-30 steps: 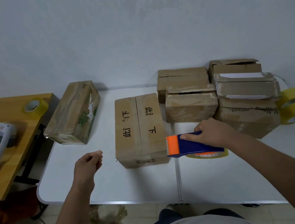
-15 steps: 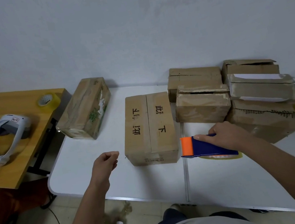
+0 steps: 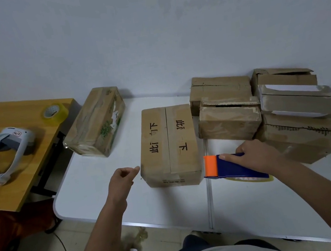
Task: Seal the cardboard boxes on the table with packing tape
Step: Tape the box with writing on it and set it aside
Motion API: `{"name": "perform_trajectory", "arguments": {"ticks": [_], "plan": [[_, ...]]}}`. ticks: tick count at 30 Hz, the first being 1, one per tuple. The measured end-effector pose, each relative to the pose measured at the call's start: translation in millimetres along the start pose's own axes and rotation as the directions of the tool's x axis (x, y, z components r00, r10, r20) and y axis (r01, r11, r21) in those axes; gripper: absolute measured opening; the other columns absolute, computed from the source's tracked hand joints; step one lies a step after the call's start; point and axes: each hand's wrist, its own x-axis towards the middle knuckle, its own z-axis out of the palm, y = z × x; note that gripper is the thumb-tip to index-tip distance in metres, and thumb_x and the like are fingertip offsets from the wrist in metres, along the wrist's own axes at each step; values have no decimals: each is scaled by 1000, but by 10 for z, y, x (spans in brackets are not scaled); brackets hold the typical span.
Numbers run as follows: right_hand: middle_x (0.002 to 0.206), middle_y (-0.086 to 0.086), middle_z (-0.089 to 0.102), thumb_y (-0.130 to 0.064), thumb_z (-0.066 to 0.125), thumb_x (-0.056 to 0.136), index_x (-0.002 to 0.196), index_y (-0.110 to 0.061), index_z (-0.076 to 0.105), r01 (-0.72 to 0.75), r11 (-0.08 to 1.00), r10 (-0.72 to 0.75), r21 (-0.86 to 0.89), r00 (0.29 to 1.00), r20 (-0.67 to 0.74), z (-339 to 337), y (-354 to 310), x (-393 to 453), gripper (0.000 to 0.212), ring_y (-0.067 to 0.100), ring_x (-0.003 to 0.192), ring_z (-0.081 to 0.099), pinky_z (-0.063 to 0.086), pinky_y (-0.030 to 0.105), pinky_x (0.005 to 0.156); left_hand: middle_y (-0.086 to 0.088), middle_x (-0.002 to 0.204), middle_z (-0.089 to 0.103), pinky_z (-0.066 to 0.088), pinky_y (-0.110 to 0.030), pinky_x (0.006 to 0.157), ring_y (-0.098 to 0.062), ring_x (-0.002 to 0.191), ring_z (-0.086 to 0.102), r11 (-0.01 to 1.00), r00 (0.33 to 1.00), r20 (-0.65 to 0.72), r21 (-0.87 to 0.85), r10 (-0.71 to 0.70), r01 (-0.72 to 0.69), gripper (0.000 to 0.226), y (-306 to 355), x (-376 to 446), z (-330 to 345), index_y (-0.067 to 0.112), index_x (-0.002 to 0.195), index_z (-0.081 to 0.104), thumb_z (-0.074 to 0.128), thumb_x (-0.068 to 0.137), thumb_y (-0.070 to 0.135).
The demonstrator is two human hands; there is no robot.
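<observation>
Two hands at the white table, boxes waiting for tape.

I see my right hand (image 3: 256, 156) gripping the blue-and-orange tape dispenser (image 3: 230, 166), which sits just right of the lettered cardboard box (image 3: 168, 146) in the middle of the white table (image 3: 97, 188). My left hand (image 3: 121, 179) hovers with fingers loosely curled, empty, its fingertips just beside that box's near left corner. A taped box (image 3: 96, 122) lies far left, a cluster of worn boxes (image 3: 264, 107) far right. On the wooden desk (image 3: 20, 111) at left rest a tape roll (image 3: 55, 113) and a white headset (image 3: 4, 152).
</observation>
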Motion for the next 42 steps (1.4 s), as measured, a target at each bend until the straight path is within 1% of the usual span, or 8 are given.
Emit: {"name": "perform_trajectory", "arguments": {"ticks": [5, 10, 16, 20, 26, 30, 38, 42], "plan": [[66, -2, 64, -85, 34, 76, 75, -20, 65, -36, 999, 36, -34, 999, 2, 96, 16, 65, 72, 12, 67, 64, 52, 27, 68, -3, 106, 59, 47, -35, 88, -19, 99, 57, 993, 999, -4, 108, -40, 40, 46, -34, 15, 70, 14, 109, 57, 80, 81, 42], [66, -3, 62, -89, 24, 68, 74, -20, 62, -54, 996, 54, -78, 999, 1, 195, -5, 105, 79, 10, 64, 62, 52, 25, 67, -4, 107, 59, 44, -34, 87, -21, 102, 57, 994, 999, -4, 98, -47, 47, 44, -43, 10, 84, 15, 111, 56, 79, 82, 39], [69, -3, 61, -86, 27, 75, 78, -19, 62, -86, 988, 87, -127, 996, 4, 266, -66, 154, 76, 10, 65, 61, 51, 24, 66, -4, 109, 59, 46, -36, 90, -20, 101, 57, 993, 999, 11, 106, -46, 44, 42, -43, 23, 78, 15, 111, 55, 78, 84, 38], [69, -1, 60, -89, 19, 66, 75, -18, 61, -84, 988, 85, -130, 996, 6, 249, -85, 160, 83, 12, 66, 61, 52, 27, 69, -6, 112, 59, 47, -38, 95, -22, 107, 57, 994, 997, 45, 93, -65, 61, 45, -66, 60, 59, 12, 112, 56, 78, 83, 39], [70, 0, 59, -88, 24, 73, 78, -17, 62, -97, 987, 101, -129, 995, 26, 245, -77, 173, 81, 13, 67, 60, 45, 25, 64, -3, 108, 62, 47, -34, 88, -19, 101, 59, 995, 991, 122, 87, -54, 44, 37, -65, 37, 22, 11, 109, 60, 69, 91, 41], [69, -3, 57, -83, 31, 81, 80, -17, 61, -109, 985, 113, -137, 993, 26, 247, -84, 157, 73, 12, 68, 59, 44, 25, 65, -8, 106, 65, 47, -33, 86, -21, 94, 59, 998, 999, 33, 60, -11, 9, 25, -82, 50, -20, 11, 105, 67, 46, 105, 26], [71, -1, 60, -87, 24, 74, 81, -17, 63, -101, 985, 104, -139, 994, 16, 258, -77, 172, 81, 13, 68, 61, 50, 27, 70, 2, 95, 68, 44, -33, 79, -20, 90, 60, 955, 998, 0, 292, 55, -52, 30, -47, 90, -67, 19, 97, 69, 40, 104, 22], [72, -2, 61, -86, 24, 75, 86, -16, 65, -101, 984, 104, -148, 995, 9, 263, -94, 155, 81, 12, 68, 60, 47, 25, 65, -3, 103, 64, 48, -31, 73, -20, 82, 63, 937, 999, 39, 349, 9, -22, 30, -45, 97, -72, 20, 104, 69, 39, 105, 23]]}}
